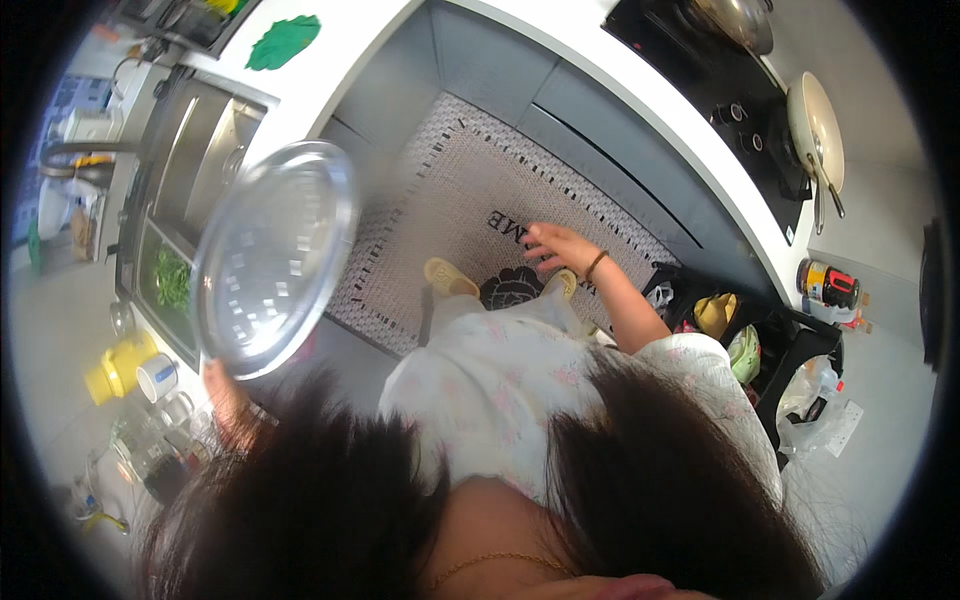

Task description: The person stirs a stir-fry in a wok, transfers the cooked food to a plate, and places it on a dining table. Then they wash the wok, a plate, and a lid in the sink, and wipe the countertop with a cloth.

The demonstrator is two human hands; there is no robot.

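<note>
My left hand [227,405] grips the near rim of a round, shiny metal basin or bowl [274,259], which is tilted up at the left, beside the sink. Some of the fingers are hidden behind the rim and by my hair. My right hand [559,247] hangs over the floor mat with its fingers apart and nothing in it; a brown band circles the wrist. Past the basin lies the stainless steel sink [196,161]. Leafy greens [174,277] sit in the sink's near part, partly covered by the basin.
A green cloth [283,43] lies on the white counter. A cream frying pan [816,133] and a metal pot [739,22] are by the black cooktop [705,105]. A yellow jug [124,367] and a white mug [157,377] stand at left. A black cart [780,360] holds bags at right.
</note>
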